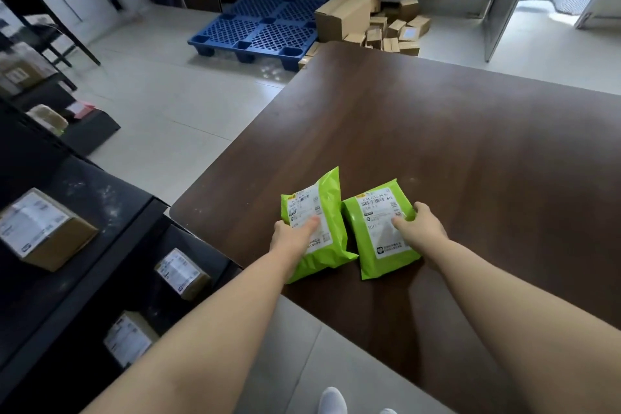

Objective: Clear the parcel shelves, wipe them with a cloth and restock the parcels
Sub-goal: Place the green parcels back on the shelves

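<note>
Head view, looking down: two bright green mailer parcels lie side by side on the dark brown surface (470, 144), low in the centre of the frame and near its close edge. The left hand (292, 235) grips the left green parcel (331, 212), thumb on its white label and fingers round its left edge. The right hand (420, 225) grips the right green parcel (376, 245) the same way, from its right edge. The parcels touch along their inner edges.

At lower left, the black parcel shelves (111, 198) carry three labelled cardboard boxes: the upper box (43, 228), the middle box (183, 272) and the lowest box (129, 339). A blue pallet (258, 27) and a heap of cartons (369, 20) sit on the floor at upper centre.
</note>
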